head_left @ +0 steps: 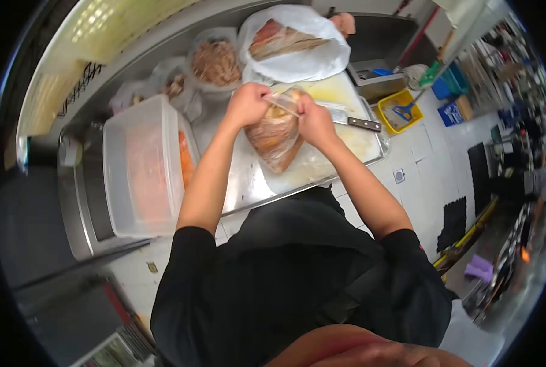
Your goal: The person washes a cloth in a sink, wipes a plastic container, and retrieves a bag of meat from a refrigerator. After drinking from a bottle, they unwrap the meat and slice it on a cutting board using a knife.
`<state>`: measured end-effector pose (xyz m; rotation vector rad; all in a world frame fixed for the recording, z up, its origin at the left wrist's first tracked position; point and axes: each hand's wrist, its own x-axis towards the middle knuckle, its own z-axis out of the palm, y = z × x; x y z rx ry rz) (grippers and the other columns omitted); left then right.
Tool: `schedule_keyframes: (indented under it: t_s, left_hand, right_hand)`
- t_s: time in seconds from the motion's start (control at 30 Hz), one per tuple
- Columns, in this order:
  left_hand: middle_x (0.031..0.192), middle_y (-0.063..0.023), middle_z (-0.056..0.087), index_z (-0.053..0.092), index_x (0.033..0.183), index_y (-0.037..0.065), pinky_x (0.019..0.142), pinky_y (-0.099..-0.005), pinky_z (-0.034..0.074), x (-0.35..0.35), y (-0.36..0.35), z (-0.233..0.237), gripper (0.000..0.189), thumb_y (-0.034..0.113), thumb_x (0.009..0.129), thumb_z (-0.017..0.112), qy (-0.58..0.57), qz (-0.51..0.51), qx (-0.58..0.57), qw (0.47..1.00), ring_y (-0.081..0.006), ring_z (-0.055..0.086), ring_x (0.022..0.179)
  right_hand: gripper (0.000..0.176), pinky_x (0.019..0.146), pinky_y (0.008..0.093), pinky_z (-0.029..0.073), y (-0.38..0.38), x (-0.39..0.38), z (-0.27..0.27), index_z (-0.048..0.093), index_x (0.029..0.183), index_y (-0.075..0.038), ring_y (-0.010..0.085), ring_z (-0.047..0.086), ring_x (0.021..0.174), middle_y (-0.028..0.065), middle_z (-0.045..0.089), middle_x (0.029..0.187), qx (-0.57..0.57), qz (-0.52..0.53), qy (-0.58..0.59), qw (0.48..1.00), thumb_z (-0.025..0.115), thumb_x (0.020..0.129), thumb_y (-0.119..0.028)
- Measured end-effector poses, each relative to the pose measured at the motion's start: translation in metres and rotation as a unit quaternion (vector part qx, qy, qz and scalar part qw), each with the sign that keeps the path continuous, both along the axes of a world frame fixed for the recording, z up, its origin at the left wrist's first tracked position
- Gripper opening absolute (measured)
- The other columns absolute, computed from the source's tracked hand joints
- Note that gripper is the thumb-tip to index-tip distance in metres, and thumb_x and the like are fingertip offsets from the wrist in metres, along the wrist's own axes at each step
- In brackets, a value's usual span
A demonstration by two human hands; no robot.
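A clear plastic bag (274,139) with brownish food inside rests on the steel counter and cutting board in front of me. My left hand (250,105) pinches the upper left of the bag's plastic. Its upper right edge is gripped by my right hand (316,122), and a strip of film is stretched between the two. I cannot make out the kind of food through the plastic. Just right of my right hand lies a knife (364,124) with a dark riveted handle, its blade pointing left on the white, yellow-stained cutting board (360,147).
On the left stands a large translucent bin (139,168) with orange contents. Behind are a bag of shredded brown food (216,63) and a white bag (334,59) holding reddish and tan pieces. A yellow bucket (401,109) sits right of the steel counter (239,189).
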<state>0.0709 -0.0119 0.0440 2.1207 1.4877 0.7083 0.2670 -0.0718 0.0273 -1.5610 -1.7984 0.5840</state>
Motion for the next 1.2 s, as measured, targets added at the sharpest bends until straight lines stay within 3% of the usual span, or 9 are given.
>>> schedule_keyframes:
  t_s: [0.2, 0.3, 0.43, 0.53, 0.67, 0.9, 1.03, 1.1, 1.2]
  left_hand:
    - [0.066, 0.0008, 0.064, 0.069, 0.08, 0.0, 0.054, -0.0261, 0.041, -0.006, -0.002, -0.005, 0.017, 0.009, 0.09, 0.059, -0.156, -0.102, -0.205, 0.961, -0.0095, 0.051, 0.057]
    - [0.065, -0.0007, 0.062, 0.067, 0.082, 0.001, 0.054, -0.0252, 0.043, 0.003, -0.003, -0.028, 0.014, 0.009, 0.09, 0.059, -0.325, -0.091, -0.381, 0.861, -0.0091, 0.055, 0.058]
    - [0.071, -0.0015, 0.064, 0.064, 0.08, 0.003, 0.057, -0.0249, 0.044, 0.016, 0.008, -0.041, 0.011, 0.006, 0.088, 0.058, -0.262, -0.104, -0.418, 0.863, -0.0091, 0.057, 0.06]
    - [0.07, -0.0016, 0.063, 0.064, 0.081, 0.003, 0.057, -0.0277, 0.043, 0.027, 0.019, -0.034, 0.012, 0.009, 0.088, 0.058, -0.141, -0.148, -0.23, 0.952, -0.0106, 0.054, 0.06]
    - [0.071, -0.0052, 0.061, 0.065, 0.087, 0.002, 0.061, -0.0307, 0.044, 0.043, 0.032, -0.012, 0.02, 0.018, 0.092, 0.055, -0.061, -0.158, -0.118, 0.978, -0.0133, 0.053, 0.064]
    - [0.074, -0.0087, 0.064, 0.064, 0.088, 0.002, 0.063, -0.0316, 0.046, 0.076, 0.052, -0.027, 0.021, 0.02, 0.092, 0.054, -0.132, -0.132, -0.242, 0.952, -0.0166, 0.057, 0.065]
    - [0.082, -0.0092, 0.067, 0.064, 0.09, 0.002, 0.066, -0.0317, 0.048, 0.089, 0.055, -0.041, 0.027, 0.027, 0.092, 0.054, -0.008, -0.141, -0.182, 0.973, -0.0156, 0.06, 0.071]
    - [0.084, -0.0102, 0.068, 0.064, 0.093, 0.003, 0.069, -0.0316, 0.048, 0.083, 0.061, -0.056, 0.029, 0.03, 0.092, 0.055, -0.022, -0.156, -0.151, 0.976, -0.0162, 0.062, 0.074]
    - [0.098, -0.0148, 0.067, 0.062, 0.109, 0.004, 0.079, -0.0333, 0.049, 0.059, 0.06, -0.068, 0.046, 0.045, 0.087, 0.063, -0.035, -0.143, -0.235, 0.961, -0.0242, 0.063, 0.088]
  right_hand:
    - [0.016, 0.064, 0.0548, 0.044, 0.001, 0.014, -0.026, 0.045, 0.094, -0.007, 0.0471, 0.06, 0.073, 0.0233, 0.061, 0.072, 0.009, -0.01, -0.036, 0.999, 0.049, 0.081, 0.001]
    - [0.016, 0.065, 0.0547, 0.044, -0.006, 0.015, -0.03, 0.044, 0.094, -0.006, 0.0472, 0.06, 0.072, 0.0236, 0.061, 0.073, 0.008, -0.03, -0.025, 0.999, 0.05, 0.081, 0.001]
    - [0.02, 0.064, 0.0489, 0.047, -0.011, 0.022, -0.046, 0.045, 0.096, -0.005, 0.0398, 0.063, 0.073, 0.019, 0.062, 0.076, -0.01, -0.034, 0.037, 0.999, 0.049, 0.08, 0.006]
    - [0.022, 0.063, 0.0402, 0.048, -0.001, 0.034, -0.053, 0.047, 0.097, -0.005, 0.0269, 0.062, 0.07, 0.0119, 0.062, 0.079, -0.077, -0.015, 0.152, 0.985, 0.05, 0.079, 0.007]
    - [0.027, 0.056, 0.0232, 0.043, 0.003, 0.033, -0.042, 0.05, 0.101, -0.005, 0.0073, 0.048, 0.06, 0.0008, 0.055, 0.077, -0.151, 0.056, 0.286, 0.945, 0.05, 0.078, 0.008]
    - [0.027, 0.061, 0.0249, 0.045, 0.01, 0.03, -0.023, 0.056, 0.112, -0.002, 0.008, 0.049, 0.062, 0.001, 0.058, 0.079, -0.043, 0.049, 0.155, 0.986, 0.06, 0.085, -0.006]
    - [0.015, 0.065, 0.0288, 0.047, 0.037, 0.039, -0.036, 0.064, 0.087, -0.001, 0.0146, 0.058, 0.067, 0.0041, 0.064, 0.074, -0.147, -0.032, 0.164, 0.975, 0.064, 0.088, -0.016]
    - [0.011, 0.062, 0.0249, 0.045, 0.045, 0.037, -0.048, 0.064, 0.087, -0.002, 0.0104, 0.056, 0.066, 0.0021, 0.064, 0.078, -0.22, -0.002, 0.438, 0.872, 0.062, 0.091, -0.012]
    - [0.007, 0.056, 0.0219, 0.04, 0.047, 0.044, -0.054, 0.062, 0.088, -0.003, 0.0075, 0.049, 0.06, -0.0002, 0.059, 0.077, -0.231, -0.024, 0.574, 0.785, 0.058, 0.092, -0.007]
